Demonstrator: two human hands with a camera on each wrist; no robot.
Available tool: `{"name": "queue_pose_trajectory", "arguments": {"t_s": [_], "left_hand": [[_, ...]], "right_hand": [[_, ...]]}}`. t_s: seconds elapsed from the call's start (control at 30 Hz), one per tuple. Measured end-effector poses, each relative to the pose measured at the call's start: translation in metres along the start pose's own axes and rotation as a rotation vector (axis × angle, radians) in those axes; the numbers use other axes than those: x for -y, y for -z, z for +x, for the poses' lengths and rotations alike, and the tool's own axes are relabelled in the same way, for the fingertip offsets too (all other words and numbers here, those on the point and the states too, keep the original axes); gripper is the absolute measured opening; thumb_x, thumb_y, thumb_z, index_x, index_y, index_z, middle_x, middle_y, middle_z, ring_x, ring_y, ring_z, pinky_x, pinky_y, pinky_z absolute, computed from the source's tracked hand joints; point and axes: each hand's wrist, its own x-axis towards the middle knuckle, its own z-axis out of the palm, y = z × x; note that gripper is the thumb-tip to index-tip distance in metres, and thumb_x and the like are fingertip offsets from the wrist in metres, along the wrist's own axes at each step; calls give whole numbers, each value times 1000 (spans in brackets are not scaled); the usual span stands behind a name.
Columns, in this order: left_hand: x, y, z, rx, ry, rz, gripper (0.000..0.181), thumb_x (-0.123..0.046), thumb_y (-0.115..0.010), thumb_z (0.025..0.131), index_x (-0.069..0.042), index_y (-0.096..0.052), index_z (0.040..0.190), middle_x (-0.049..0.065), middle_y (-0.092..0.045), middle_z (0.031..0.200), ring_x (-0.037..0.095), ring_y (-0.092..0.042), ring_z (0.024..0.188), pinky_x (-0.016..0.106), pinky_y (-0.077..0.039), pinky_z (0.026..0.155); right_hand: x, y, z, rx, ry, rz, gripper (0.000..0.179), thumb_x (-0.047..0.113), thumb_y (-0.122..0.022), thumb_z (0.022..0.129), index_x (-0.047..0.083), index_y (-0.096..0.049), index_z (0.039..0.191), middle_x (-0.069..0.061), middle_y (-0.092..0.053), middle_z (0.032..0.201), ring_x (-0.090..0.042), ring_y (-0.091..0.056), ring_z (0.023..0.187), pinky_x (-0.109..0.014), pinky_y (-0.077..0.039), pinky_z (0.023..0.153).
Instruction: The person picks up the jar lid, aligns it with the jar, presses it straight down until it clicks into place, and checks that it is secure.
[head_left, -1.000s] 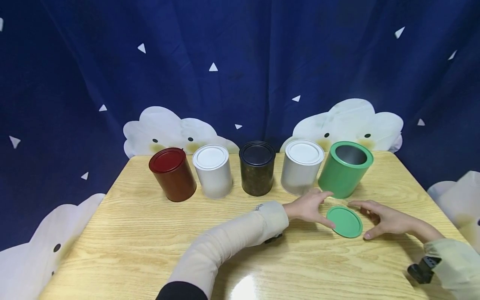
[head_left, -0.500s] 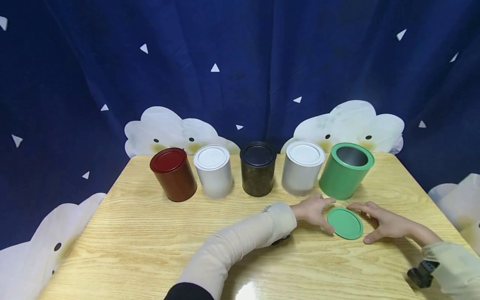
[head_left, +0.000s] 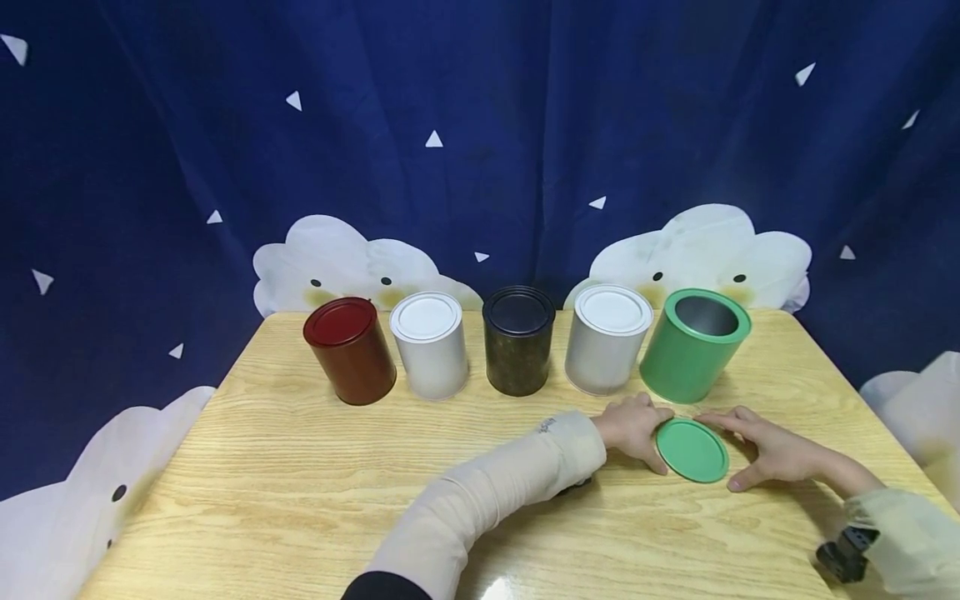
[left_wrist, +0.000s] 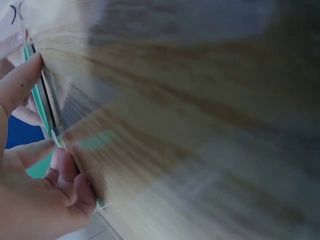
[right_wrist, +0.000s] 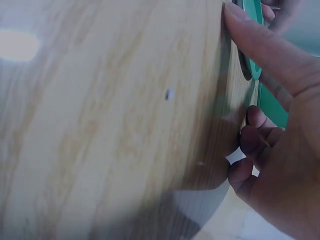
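A round green lid (head_left: 692,450) lies flat, close to the wood in front of the open green can (head_left: 686,358). My left hand (head_left: 632,429) holds the lid's left edge, its thumb on the near side and its index finger on the far side. On the opposite edge, my right hand (head_left: 780,450) has thumb and index finger spread around the rim. In the left wrist view the lid (left_wrist: 42,97) shows edge-on between fingers of both hands. The right wrist view shows the right thumb (right_wrist: 270,47) right at the lid's rim, with the other fingers curled below.
Along the back of the wooden table (head_left: 315,492) stand a dark red can (head_left: 352,358), a white-lidded can (head_left: 431,354), a black can (head_left: 519,350) and another white-lidded can (head_left: 603,350), all lidded. Behind them hangs a dark blue curtain (head_left: 450,192) with white clouds.
My left hand has moved right and slightly nearer, closing in on the lid's left edge. The right thumb and index finger have drawn in to the rim. The lid keeps its place.
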Motion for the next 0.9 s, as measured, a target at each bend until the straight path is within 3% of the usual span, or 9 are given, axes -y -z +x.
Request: {"name": "queue_pose_trajectory", "arguments": {"t_s": [0.6, 0.73, 0.9], "left_hand": [[-5, -6, 4, -26, 20, 100, 78, -64, -65, 67, -41, -38, 136, -14, -43, 112, 6, -40, 86, 23, -35, 65], [-4, -6, 5, -24, 4, 98, 79, -65, -63, 68, -40, -35, 138, -13, -43, 114, 6, -41, 88, 23, -37, 63], [0, -2, 8, -42, -73, 70, 79, -62, -65, 70, -33, -38, 138, -9, -47, 115, 5, -46, 96, 21, -41, 63]], "right_hand": [[4, -6, 1, -74, 62, -27, 77, 25, -80, 65, 3, -47, 131, 2, -42, 93, -5, -33, 76, -22, -30, 58], [4, -4, 1, -82, 80, -18, 76, 23, -80, 65, 3, -47, 131, 4, -40, 87, -7, -32, 70, -23, -28, 53], [4, 0, 1, -70, 77, 6, 77, 20, -79, 66, 5, -45, 134, 4, -39, 82, -8, -34, 65, -22, -29, 51]]}}
